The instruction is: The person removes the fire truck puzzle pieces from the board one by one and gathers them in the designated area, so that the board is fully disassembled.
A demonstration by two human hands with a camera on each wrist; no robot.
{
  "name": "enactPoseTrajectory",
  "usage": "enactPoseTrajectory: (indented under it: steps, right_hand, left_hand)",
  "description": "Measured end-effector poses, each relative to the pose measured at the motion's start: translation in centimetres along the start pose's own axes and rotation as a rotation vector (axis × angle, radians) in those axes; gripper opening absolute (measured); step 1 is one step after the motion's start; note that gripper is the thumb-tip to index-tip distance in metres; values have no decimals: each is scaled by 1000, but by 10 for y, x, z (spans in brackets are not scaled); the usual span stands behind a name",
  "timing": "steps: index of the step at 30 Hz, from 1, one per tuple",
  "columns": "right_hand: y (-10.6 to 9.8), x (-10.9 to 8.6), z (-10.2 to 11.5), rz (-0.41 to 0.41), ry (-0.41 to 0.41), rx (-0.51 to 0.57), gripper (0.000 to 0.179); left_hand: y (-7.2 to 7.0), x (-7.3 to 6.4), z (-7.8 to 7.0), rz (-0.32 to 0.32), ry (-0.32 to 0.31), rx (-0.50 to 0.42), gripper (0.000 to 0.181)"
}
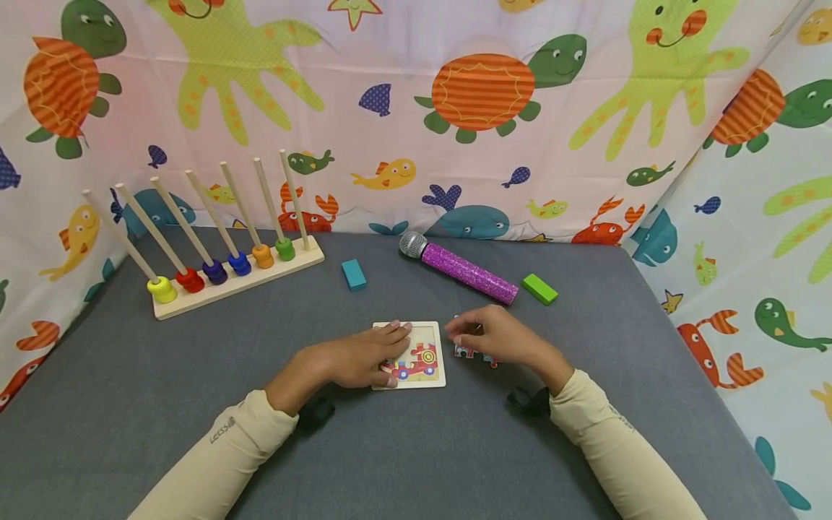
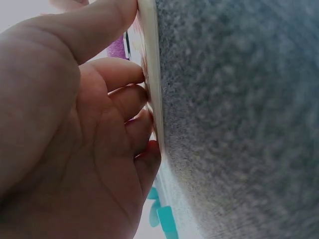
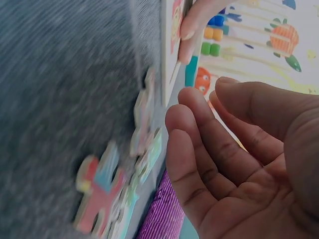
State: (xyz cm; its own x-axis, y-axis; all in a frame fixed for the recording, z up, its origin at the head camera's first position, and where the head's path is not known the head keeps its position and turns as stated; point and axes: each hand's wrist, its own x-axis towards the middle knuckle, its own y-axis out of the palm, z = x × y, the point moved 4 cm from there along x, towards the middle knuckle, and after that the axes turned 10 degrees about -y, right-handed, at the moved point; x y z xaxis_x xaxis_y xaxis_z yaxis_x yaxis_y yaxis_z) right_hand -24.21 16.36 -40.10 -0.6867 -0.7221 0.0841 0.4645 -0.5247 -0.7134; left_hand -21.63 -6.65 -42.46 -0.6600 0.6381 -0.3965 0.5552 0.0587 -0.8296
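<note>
My left hand (image 1: 367,357) rests on a square wooden puzzle board (image 1: 441,354), fingers spread over its left side and thumb near the bottom edge. Set in the board are pieces showing a red vehicle with blue wheels; the hand covers part of the picture. In the left wrist view the fingertips press on the board (image 2: 153,74). Just right of the board, my right hand (image 1: 500,336) hovers over loose puzzle pieces (image 1: 464,352), partly hiding them. Its fingers are loosely bent with nothing between them. The right wrist view shows several jigsaw pieces (image 3: 99,194) lying beside that hand.
Behind the hands lies a purple glitter microphone (image 1: 471,272), between a blue block (image 1: 354,274) and a green block (image 1: 539,289). A wooden peg rack (image 1: 302,254) with coloured beads stands at the back left. A printed curtain (image 1: 390,130) hangs behind the grey table (image 1: 416,455).
</note>
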Motion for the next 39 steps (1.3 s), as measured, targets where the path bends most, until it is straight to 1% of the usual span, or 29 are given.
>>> enactPoseTrajectory:
  steps: [3,7,15,19,22,26,32,39]
  right_hand:
    - [3,5,6,8,-6,21,23]
    - [7,10,12,13,-31,48,24]
    - [20,22,15,54,-72,88,23]
    - [23,28,17,74,-66,99,22]
    - [24,30,16,92,-54,82,22]
    - [25,30,15,96,-40,47,22]
    - [29,32,14,96,-72,-1,21]
    - [30,31,15,71,-87,-29,21]
  left_hand:
    - [0,-1,-1,6,-6,19,72]
    - [-1,-2,-1,-2,0,31,71]
    - [-1,-3,-2,-23,33,26,71]
    - [-1,-4,-2,-38,55,19,71]
    - [0,-4,-2,-46,79,11,71]
    - [0,-2,-2,-56,93,8,70]
    - [0,-1,-2,-39,70,17,70]
    - [-1,-1,-3,-40,66,14,70]
